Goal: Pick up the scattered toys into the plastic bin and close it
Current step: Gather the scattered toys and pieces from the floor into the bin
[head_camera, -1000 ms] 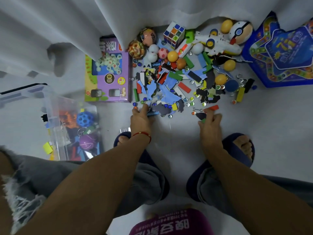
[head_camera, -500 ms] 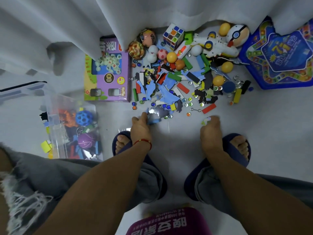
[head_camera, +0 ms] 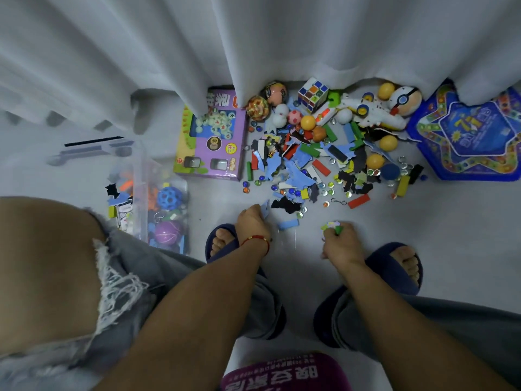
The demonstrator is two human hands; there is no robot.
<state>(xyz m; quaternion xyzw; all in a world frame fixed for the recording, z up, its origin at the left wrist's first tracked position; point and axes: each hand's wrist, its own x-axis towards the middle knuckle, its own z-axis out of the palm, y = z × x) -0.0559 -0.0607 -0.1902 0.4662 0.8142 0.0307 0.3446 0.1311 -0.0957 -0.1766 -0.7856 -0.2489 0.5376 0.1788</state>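
Note:
A heap of scattered toys (head_camera: 324, 153) covers the floor ahead: foam puzzle bits, marbles, coloured blocks, balls, a puzzle cube (head_camera: 313, 93) and a white toy gun (head_camera: 372, 111). The clear plastic bin (head_camera: 141, 176) stands open at the left, partly filled, with a blue holed ball (head_camera: 169, 197) and a purple ball inside. My left hand (head_camera: 252, 222) grips blue foam pieces at the heap's near edge. My right hand (head_camera: 341, 242) is curled round a bunch of small green and pale pieces. One blue foam piece (head_camera: 288, 223) lies loose between the hands.
A purple game box (head_camera: 217, 153) lies between bin and heap. A blue star-shaped board box (head_camera: 473, 142) sits at the right. A white curtain (head_camera: 253, 46) hangs over the far toys. The bin's lid (head_camera: 93, 149) lies behind the bin. My slippered feet flank the hands.
Both hands have pulled back from the heap toward my feet with pieces gathered in them. The view has tilted so my left knee fills the lower left.

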